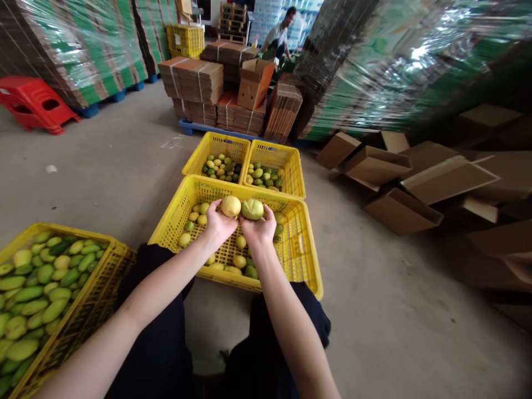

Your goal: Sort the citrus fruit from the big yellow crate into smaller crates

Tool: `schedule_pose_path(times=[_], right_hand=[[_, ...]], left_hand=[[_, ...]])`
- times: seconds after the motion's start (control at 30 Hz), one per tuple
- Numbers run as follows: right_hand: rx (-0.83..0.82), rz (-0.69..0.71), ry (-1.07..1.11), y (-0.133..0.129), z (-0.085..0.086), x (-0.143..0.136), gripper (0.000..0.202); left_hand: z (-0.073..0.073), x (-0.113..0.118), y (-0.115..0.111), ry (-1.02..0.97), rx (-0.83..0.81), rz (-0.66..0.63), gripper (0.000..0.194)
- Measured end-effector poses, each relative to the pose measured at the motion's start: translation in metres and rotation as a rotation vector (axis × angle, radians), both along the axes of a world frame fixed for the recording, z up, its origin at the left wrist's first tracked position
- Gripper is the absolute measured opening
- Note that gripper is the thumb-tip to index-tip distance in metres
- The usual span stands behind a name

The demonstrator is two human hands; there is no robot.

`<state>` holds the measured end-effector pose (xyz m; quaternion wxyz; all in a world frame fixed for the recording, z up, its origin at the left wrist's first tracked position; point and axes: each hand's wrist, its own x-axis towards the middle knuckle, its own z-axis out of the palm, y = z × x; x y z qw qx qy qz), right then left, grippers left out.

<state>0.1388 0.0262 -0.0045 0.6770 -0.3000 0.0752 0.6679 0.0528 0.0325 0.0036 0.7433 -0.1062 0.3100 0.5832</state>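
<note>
My left hand cups a round yellow fruit, its thumb against the side. Right beside it, my right hand holds a green, lightly ribbed fruit. The two fruits are close together over a large yellow plastic crate between my knees. Inside that crate lie loose yellow fruits along the near side and left, with green ones among them and at the right. The exact kind of fruit cannot be made out.
At the left, another yellow crate is full of longer green fruits. Two smaller yellow crates with fruit stand ahead. Beyond are bundled flat cartons, a red stool and a crouching person. Open cardboard boxes lie right.
</note>
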Motion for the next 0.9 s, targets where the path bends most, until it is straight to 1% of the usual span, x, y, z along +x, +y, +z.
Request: schedule_pose_path(times=[0.13,0.2,0.27,0.33,0.4,0.5,0.57,0.67,0.77,0.9], right_hand=[[0.084,0.019,0.005,-0.002,-0.006,0.001,0.023],[0.108,0.03,0.025,-0.004,-0.005,0.002,0.026],[0.149,0.042,0.031,-0.005,-0.002,0.003,0.025],[0.223,0.077,0.007,-0.006,0.004,0.004,0.019],[0.302,0.123,-0.021,-0.008,0.01,0.006,0.015],[0.371,0.16,-0.038,-0.011,0.015,0.01,0.013],[0.403,0.164,-0.056,-0.013,0.015,0.012,0.011],[0.446,0.167,-0.101,-0.015,0.013,0.014,0.009],[0.469,0.178,-0.126,-0.016,0.012,0.013,0.009],[0.479,0.178,-0.126,-0.015,0.014,0.012,0.012]], left_hand=[[-0.003,0.001,-0.001,-0.018,0.071,0.009,0.03],[-0.003,0.001,-0.003,-0.045,0.117,0.016,0.032],[0.0,0.001,-0.005,-0.067,0.163,-0.001,0.032],[0.005,0.0,-0.007,-0.063,0.233,-0.023,0.03],[0.01,-0.002,-0.009,-0.024,0.328,-0.025,0.029],[0.015,-0.005,-0.012,0.054,0.442,-0.031,0.028],[0.016,-0.007,-0.013,0.079,0.456,-0.048,0.027],[0.016,-0.01,-0.014,0.085,0.429,-0.074,0.027],[0.017,-0.012,-0.014,0.099,0.412,-0.089,0.032],[0.017,-0.012,-0.012,0.118,0.427,-0.096,0.035]])
